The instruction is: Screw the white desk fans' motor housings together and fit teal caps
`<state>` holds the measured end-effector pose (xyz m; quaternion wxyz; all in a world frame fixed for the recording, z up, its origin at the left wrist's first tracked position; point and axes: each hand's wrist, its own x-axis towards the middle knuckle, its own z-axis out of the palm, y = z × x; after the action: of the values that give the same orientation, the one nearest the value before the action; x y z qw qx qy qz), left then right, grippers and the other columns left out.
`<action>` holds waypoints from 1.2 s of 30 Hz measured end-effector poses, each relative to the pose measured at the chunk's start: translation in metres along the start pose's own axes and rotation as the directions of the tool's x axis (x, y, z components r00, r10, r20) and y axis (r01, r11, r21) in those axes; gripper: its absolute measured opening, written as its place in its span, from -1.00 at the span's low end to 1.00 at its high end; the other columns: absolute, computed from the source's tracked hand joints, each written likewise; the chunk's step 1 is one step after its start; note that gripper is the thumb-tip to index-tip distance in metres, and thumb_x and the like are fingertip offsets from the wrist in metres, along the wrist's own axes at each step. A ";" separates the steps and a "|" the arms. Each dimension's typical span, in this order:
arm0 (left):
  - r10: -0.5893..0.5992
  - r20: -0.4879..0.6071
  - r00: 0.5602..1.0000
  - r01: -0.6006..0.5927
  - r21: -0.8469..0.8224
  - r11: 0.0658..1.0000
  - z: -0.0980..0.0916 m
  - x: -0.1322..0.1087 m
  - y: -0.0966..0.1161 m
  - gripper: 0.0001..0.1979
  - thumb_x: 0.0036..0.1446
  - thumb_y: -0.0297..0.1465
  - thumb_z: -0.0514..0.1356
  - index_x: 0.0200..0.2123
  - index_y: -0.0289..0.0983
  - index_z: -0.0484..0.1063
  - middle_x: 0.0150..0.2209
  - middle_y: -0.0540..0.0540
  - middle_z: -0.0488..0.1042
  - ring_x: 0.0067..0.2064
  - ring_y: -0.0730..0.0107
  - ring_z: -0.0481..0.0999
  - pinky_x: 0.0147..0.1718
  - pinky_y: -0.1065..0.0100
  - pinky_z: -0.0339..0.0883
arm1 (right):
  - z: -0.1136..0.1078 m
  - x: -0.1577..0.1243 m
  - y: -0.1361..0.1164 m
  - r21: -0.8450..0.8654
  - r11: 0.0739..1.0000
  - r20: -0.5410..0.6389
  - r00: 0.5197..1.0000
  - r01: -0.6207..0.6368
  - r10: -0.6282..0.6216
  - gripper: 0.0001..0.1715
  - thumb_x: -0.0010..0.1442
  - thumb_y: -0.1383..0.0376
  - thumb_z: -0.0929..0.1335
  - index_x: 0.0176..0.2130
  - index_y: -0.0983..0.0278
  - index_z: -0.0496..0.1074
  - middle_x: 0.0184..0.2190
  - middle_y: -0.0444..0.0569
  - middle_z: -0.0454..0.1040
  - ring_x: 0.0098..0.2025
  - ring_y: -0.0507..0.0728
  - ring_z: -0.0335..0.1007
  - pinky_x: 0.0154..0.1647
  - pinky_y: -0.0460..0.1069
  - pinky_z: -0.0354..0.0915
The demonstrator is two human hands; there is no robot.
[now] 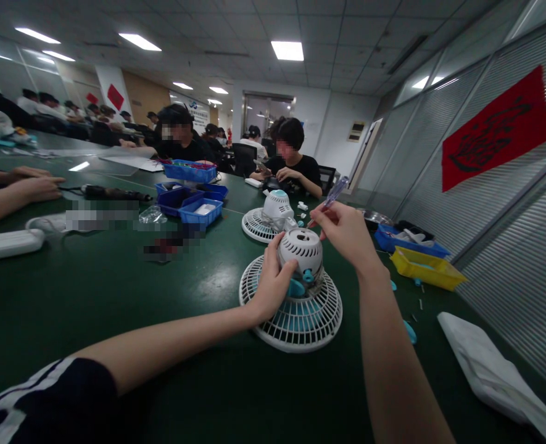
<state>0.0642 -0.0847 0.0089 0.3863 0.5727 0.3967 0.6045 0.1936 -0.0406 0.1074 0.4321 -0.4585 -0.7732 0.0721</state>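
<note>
A small white fan (pixel 295 320) with blue blades lies face down on the green table (pixel 115 296), its round motor housing (pixel 301 248) pointing up. My left hand (pixel 270 285) is wrapped round the left side of the housing. My right hand (pixel 344 231) is closed on a clear-handled screwdriver (pixel 330 198), held tilted with its tip near the top of the housing.
A second fan (pixel 268 219) lies just behind. Blue bins (pixel 194 209) stand at centre left, a yellow tray (pixel 427 268) and blue tray (pixel 411 240) at right, a white cloth (pixel 485 364) near the right edge. Other people sit across; someone's arms (pixel 18 191) rest at left.
</note>
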 end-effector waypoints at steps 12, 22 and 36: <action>0.050 -0.014 0.999 -0.050 0.006 0.999 0.000 0.001 -0.003 -0.47 0.07 -0.34 0.02 0.13 -0.17 0.00 0.19 -0.12 0.06 0.23 0.20 0.04 0.23 0.09 -0.16 | 0.005 0.002 0.013 0.219 0.974 -0.040 0.997 -0.060 0.070 -0.76 0.05 0.18 0.35 -0.43 0.32 0.32 -0.56 -0.06 0.47 -0.68 -0.02 0.27 -0.60 -0.07 0.24; 0.017 -0.010 1.000 -0.017 -0.001 1.000 0.000 0.002 -0.005 -0.45 0.08 -0.32 0.00 0.16 -0.16 -0.03 0.20 -0.11 0.05 0.23 0.21 0.04 0.23 0.10 -0.14 | 0.012 0.003 0.004 0.240 0.967 -0.079 0.991 -0.083 0.105 -0.66 0.01 0.08 0.37 -0.47 0.33 0.34 -0.53 -0.01 0.48 -0.68 -0.03 0.25 -0.67 -0.10 0.20; 0.006 0.012 1.000 -0.006 0.022 1.000 -0.002 0.002 0.000 -0.44 0.08 -0.33 0.01 0.17 -0.17 -0.04 0.20 -0.12 0.06 0.23 0.19 0.05 0.21 0.13 -0.07 | 0.008 0.002 0.003 0.234 0.967 -0.052 0.992 -0.097 0.113 -0.73 0.01 0.16 0.36 -0.45 0.35 0.35 -0.52 0.02 0.51 -0.71 -0.05 0.23 -0.67 -0.11 0.21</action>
<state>0.0623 -0.0830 0.0094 0.3807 0.5814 0.3993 0.5980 0.1896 -0.0350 0.1024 0.5030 -0.4476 -0.7197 0.1692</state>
